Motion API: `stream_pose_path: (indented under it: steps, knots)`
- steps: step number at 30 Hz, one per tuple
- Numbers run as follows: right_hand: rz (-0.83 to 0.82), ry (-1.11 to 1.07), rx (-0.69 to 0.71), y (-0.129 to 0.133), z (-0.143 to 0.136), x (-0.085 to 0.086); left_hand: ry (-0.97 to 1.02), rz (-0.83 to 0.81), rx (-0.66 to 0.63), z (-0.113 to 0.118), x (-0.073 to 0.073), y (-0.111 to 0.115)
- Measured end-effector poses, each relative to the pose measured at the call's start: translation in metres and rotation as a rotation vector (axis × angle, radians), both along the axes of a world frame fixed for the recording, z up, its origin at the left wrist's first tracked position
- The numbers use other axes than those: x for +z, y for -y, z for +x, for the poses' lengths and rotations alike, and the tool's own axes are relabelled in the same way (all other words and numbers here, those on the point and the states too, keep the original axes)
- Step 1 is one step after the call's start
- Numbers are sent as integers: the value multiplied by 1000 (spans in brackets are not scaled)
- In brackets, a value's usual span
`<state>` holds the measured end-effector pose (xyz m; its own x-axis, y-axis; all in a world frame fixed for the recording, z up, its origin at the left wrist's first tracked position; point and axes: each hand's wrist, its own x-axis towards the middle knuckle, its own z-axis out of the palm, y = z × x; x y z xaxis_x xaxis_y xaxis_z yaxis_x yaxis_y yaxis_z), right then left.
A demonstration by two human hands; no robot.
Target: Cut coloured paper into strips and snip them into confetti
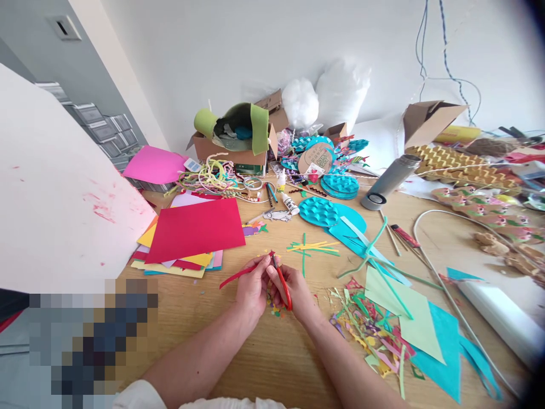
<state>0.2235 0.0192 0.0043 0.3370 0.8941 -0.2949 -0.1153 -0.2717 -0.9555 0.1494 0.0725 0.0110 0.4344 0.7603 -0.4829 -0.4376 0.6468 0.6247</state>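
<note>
My left hand is closed in a pinch on a narrow red paper strip, whose loose end sticks out to the left. My right hand grips red-handled scissors. The dark blades point up and away, beside the left fingertips and a small bit of red paper. Both hands are close together over the wooden table. Under them lie tiny coloured paper bits, partly hidden by the hands. Just beyond are thin yellow and green paper strips.
A stack of coloured sheets topped by red paper lies left. Paper scraps and green paper are at right. Behind stand glue bottles, a blue egg-tray piece, a grey flask and a cardboard box.
</note>
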Motion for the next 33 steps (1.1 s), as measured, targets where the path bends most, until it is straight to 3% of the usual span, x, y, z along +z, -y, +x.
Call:
stream_pose_path:
  steps: [33]
  knots:
    - [-12,-20,-7,-2,-1,-1,23,-22,-20,1,-3,1]
